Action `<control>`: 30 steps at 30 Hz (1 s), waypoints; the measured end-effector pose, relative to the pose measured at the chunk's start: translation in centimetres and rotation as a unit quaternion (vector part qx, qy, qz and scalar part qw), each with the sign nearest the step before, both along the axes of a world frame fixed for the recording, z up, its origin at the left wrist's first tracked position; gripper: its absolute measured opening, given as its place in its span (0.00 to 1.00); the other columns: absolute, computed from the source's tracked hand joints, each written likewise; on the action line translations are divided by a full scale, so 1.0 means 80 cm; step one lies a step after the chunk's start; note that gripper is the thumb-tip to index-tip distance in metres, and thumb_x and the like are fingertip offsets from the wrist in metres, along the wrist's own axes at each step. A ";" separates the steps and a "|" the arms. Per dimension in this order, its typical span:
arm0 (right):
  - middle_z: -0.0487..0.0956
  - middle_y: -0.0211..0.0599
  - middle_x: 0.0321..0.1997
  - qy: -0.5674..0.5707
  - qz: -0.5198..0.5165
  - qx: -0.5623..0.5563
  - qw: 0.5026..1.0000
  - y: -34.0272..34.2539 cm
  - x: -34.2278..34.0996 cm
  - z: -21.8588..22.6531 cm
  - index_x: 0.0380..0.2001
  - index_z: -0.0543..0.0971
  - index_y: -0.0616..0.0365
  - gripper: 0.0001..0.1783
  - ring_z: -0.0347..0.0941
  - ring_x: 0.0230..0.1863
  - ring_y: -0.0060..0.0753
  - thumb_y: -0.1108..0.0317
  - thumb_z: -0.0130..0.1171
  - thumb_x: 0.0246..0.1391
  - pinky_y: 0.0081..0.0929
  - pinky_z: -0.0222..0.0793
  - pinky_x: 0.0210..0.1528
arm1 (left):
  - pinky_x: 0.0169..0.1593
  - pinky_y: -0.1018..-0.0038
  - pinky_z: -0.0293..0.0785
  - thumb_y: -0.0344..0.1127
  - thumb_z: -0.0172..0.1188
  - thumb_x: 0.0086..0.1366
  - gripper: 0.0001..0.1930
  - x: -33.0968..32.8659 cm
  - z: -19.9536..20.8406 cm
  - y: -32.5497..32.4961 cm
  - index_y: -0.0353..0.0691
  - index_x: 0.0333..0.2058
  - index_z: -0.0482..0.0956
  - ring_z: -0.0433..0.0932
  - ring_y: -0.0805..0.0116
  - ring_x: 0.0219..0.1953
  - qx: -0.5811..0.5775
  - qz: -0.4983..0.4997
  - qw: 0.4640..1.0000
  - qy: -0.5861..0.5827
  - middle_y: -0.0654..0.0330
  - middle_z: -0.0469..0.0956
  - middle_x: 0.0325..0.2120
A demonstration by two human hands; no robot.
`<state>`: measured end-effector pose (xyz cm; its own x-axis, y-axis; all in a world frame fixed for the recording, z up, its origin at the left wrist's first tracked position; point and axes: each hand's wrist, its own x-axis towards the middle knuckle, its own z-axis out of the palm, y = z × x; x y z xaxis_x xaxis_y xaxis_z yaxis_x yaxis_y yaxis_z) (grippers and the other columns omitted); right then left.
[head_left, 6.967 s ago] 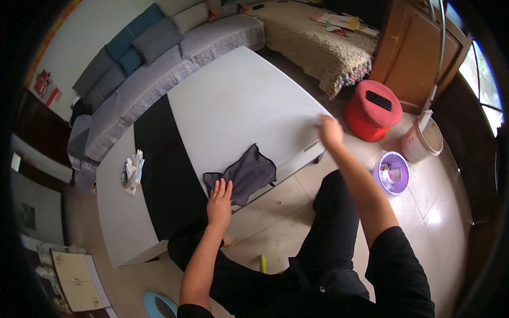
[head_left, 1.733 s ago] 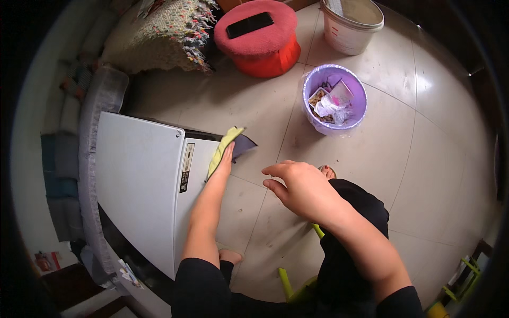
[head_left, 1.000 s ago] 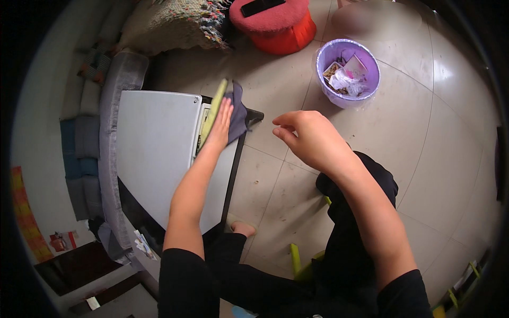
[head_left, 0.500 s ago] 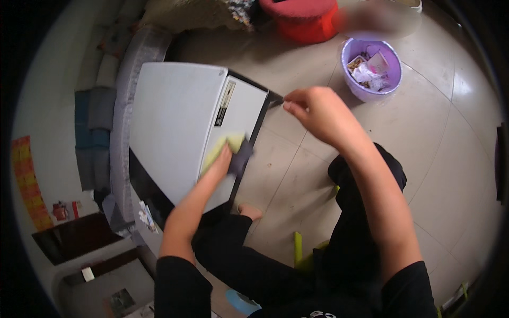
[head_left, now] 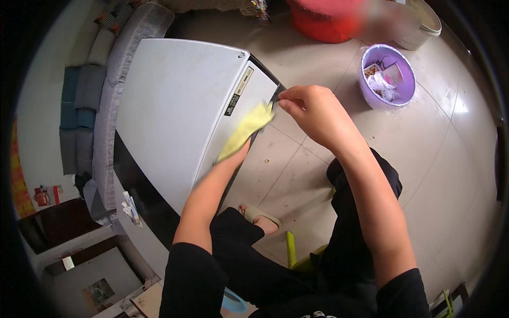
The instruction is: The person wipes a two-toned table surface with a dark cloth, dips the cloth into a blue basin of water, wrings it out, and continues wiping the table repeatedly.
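A large white boxy appliance (head_left: 175, 106) with black edges lies to the left of my knees, a label strip on its narrower front panel. Against that panel my left hand (head_left: 244, 148) holds a yellow cloth (head_left: 245, 129), which is smeared by motion and hides most of the fingers. My right hand (head_left: 313, 108) is at the far right corner of the appliance, its thumb and fingers closed on the dark edge (head_left: 277, 94).
A purple bin (head_left: 389, 100) with litter stands on the tiled floor beyond my right hand. Farther back are a red stool (head_left: 323, 21) and a pale bucket (head_left: 419, 32). A sofa (head_left: 111, 106) runs along the left side. Under me is a green stool (head_left: 302, 259).
My left hand has moved the cloth up along the panel toward the far corner. A dark grey part seen by the cloth before no longer shows. My right hand stays at the corner.
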<state>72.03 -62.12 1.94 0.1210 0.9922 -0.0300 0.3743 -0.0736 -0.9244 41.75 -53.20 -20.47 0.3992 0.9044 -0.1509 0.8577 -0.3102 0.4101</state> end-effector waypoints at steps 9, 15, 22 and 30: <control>0.77 0.51 0.31 0.014 0.003 0.010 1.000 -0.002 0.010 0.002 0.31 0.79 0.64 0.12 0.73 0.36 0.48 0.66 0.54 0.47 0.35 0.68 0.42 | 0.61 0.68 0.51 0.44 0.45 0.62 0.23 -0.105 0.135 -0.138 0.43 0.54 0.64 0.55 0.62 0.60 -0.114 -0.262 0.842 0.458 0.56 0.58 0.58; 0.77 0.52 0.31 0.018 -0.028 0.021 0.999 -0.015 0.034 0.000 0.32 0.78 0.65 0.13 0.74 0.35 0.49 0.67 0.55 0.47 0.33 0.68 0.41 | 0.60 0.68 0.52 0.45 0.47 0.61 0.24 0.032 0.130 -0.031 0.44 0.54 0.64 0.56 0.63 0.59 -0.108 -0.051 0.987 0.105 0.56 0.60 0.57; 0.77 0.52 0.30 0.022 -0.042 -0.006 0.999 -0.014 0.029 0.000 0.32 0.78 0.65 0.13 0.74 0.34 0.48 0.67 0.53 0.47 0.33 0.68 0.40 | 0.60 0.70 0.50 0.50 0.46 0.62 0.26 0.159 0.079 0.099 0.46 0.56 0.61 0.55 0.60 0.60 0.112 -0.083 0.990 -0.023 0.56 0.59 0.57; 0.77 0.52 0.31 0.001 -0.028 -0.003 1.000 0.001 0.011 -0.004 0.33 0.78 0.64 0.12 0.74 0.35 0.48 0.67 0.53 0.48 0.33 0.68 0.41 | 0.60 0.70 0.51 0.49 0.45 0.62 0.27 0.017 0.101 -0.048 0.45 0.57 0.59 0.56 0.60 0.60 -0.145 -0.116 0.981 0.053 0.55 0.59 0.57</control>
<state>72.90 -62.08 1.63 0.1761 0.9837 -0.0357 0.3677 -0.0994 -0.9246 43.07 -57.02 -12.39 0.5570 0.7040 -0.4405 0.8207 -0.3852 0.4221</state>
